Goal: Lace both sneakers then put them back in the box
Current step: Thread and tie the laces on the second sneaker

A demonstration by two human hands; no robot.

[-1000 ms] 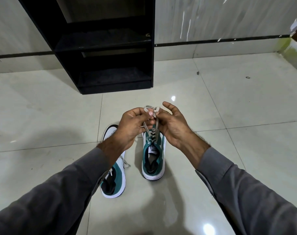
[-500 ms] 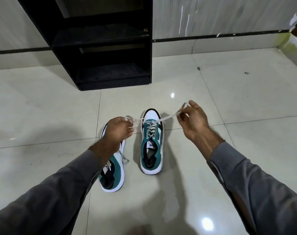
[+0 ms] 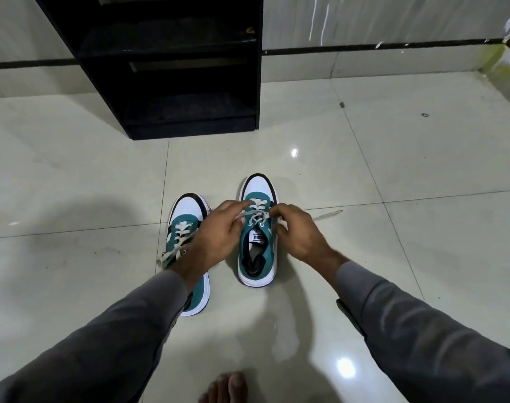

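Observation:
Two teal and white sneakers stand side by side on the tiled floor, toes pointing away from me. My left hand [image 3: 218, 231] and my right hand [image 3: 298, 231] meet over the laces of the right sneaker [image 3: 258, 257], each pinching the beige lace [image 3: 256, 213] near the upper eyelets. One lace end [image 3: 326, 215] trails out to the right on the floor. The left sneaker [image 3: 186, 225] is partly under my left wrist, and its laces hang loose over its left side. No shoe box is in view.
A black open shelf unit [image 3: 189, 82] stands against the wall just beyond the sneakers. Glossy pale floor tiles [image 3: 393, 170] spread all around. My bare foot [image 3: 227, 388] shows at the bottom edge.
My hands had pulled the lace ends wide apart; they have now come back together low over the right sneaker's eyelets. One lace end now lies on the floor to the right.

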